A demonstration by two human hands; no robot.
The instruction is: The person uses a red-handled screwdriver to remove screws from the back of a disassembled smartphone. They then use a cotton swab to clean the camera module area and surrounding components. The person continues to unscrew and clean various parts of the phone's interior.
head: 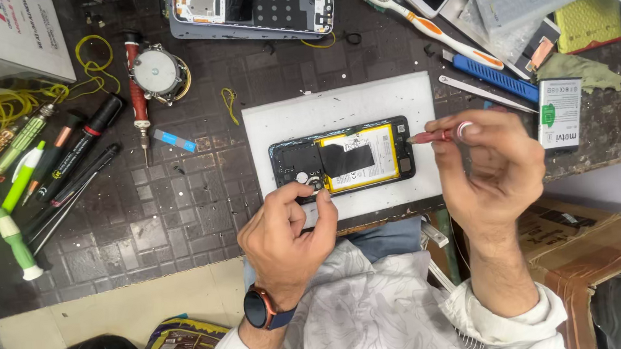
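Left hand (pixel 285 227): curled, knuckles up, wrist bent in from the near bench edge; a dark watch sits on the wrist. Fingertips pinched narrow on the near long edge of the opened phone (pixel 342 159), at its left half. Whether something small sits in the pinch, cannot tell.

Right hand (pixel 490 167): raised just right of the phone, fingers folded close around a thin red-handled screwdriver (pixel 437 136), held roughly level, tip pointing left at the phone's right short end. Tip very near or touching that end; cannot tell which.

Phone: back cover off, yellow-framed battery showing, lying flat and lengthwise on a white mat (pixel 334 106).

Edges and room, all taken from the phone:
- Mat margin wide on the far side, narrow on the near side; the mat's near edge lies close to the bench (pixel 176 212) edge.
- Left of the phone: a stretch of bare dark bench, then a row of pens and screwdrivers (pixel 41 172), well apart.
- Right of it: a blue-handled tool (pixel 492 77) and a small white battery pack (pixel 559 114), near the right hand.
- Far side: a second opened device (pixel 254 3) beyond the mat.
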